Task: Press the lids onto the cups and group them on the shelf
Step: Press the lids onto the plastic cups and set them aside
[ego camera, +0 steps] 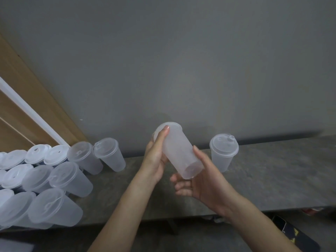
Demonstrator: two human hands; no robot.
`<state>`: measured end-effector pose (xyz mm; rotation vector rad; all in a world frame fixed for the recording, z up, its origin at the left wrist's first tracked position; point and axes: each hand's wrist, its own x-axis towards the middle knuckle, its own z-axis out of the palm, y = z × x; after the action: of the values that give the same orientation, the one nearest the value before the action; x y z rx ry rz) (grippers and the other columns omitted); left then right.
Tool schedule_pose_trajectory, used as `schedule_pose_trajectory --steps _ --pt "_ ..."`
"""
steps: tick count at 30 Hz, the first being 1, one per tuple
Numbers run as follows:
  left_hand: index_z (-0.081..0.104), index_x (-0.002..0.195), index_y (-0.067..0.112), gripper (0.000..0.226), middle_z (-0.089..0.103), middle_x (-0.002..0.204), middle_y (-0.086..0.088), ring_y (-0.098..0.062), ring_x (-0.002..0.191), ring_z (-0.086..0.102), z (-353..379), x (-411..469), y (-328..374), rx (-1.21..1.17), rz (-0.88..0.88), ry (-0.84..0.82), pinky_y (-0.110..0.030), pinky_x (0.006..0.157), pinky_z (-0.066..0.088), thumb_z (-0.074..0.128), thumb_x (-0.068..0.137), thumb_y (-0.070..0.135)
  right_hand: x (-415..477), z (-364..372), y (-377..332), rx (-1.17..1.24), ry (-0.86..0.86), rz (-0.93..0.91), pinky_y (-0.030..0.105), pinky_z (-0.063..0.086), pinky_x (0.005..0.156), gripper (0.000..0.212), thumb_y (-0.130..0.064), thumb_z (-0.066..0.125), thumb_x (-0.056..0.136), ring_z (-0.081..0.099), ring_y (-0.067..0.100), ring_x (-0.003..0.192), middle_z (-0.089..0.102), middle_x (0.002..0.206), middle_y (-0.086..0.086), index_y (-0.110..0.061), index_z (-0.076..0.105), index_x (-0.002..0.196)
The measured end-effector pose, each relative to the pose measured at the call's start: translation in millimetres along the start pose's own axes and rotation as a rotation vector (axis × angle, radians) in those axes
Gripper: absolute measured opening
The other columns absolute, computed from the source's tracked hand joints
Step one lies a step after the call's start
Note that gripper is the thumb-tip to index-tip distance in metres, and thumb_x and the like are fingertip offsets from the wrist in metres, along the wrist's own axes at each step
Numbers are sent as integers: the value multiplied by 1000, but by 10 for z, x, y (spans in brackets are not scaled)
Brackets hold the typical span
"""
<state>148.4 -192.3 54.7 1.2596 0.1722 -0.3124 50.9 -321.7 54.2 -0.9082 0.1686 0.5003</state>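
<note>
A person holds a frosted translucent plastic cup (179, 151) in both hands above the grey shelf (272, 188), roughly at the middle of the view and clear of the surface. The cup is tilted well off upright. Its long axis runs from lower right to upper left, with the narrow closed base turned down and toward the camera and the wide mouth end pointing up and away toward the grey wall (181, 60). A lid (173, 125) appears to sit on the mouth end, though motion blur hides how firmly it is seated.

The left hand (154, 159) wraps the upper left side of the cup, its fingers reaching up along the wall so that a fingertip lies on the rim of the lid. The right hand (201, 180) cradles the base end from below, with its thumb laid up the cup's right side and its fingers curled underneath. Both hands are clamped on the same cup.

Just to the right of the hands, a single lidded cup (222, 157) stands upright on the shelf, apart from the others, with a small spout on its lid. At the left end of the shelf a crowd of lidded cups (54, 175) stands packed close together in rows, reaching out of view. Behind them a wooden panel (21, 99) with a white strip slants along the wall.
</note>
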Motion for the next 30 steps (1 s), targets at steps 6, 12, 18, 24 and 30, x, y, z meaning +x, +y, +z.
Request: schedule_pose_trajectory --steps 6,12,18,24,30 --pt "51 144 12 90 66 121 -9 -23 110 63 -38 -86 109 -139 153 -253 -35 84 57 88 69 46 13 -129 -8 310 -211 50 31 54 63 69 -63 47 98 58 18 61 56 67 8 1 63 118" --pt "59 131 24 48 70 119 -4 -18 109 65 -28 -106 131 -106 243 -267 -37 90 56 71 86 35 41 -135 74 71 -79 -57 31 55 62 71 -70 47 92 58 20 61 57 69 12 -5 60 120" --pt "62 126 18 43 69 106 -4 -21 102 64 -2 -122 82 -81 193 -256 -39 85 54 68 86 33 -1 -163 51 273 -193 34 31 49 56 76 -67 38 95 53 20 52 51 57 9 1 69 107" --pt "68 117 12 50 71 93 -8 -22 79 68 38 -71 -11 -99 -173 -200 -30 58 51 58 93 54 -47 -53 -107 153 -140 81 29 51 53 73 -67 42 92 55 19 50 53 56 9 0 69 102" --pt "71 111 15 49 72 95 -9 -22 80 70 30 -23 -137 -142 -189 -131 -39 76 47 63 88 57 14 -112 -130 14 -95 85 31 58 61 77 -70 36 95 65 25 59 64 68 17 1 61 108"
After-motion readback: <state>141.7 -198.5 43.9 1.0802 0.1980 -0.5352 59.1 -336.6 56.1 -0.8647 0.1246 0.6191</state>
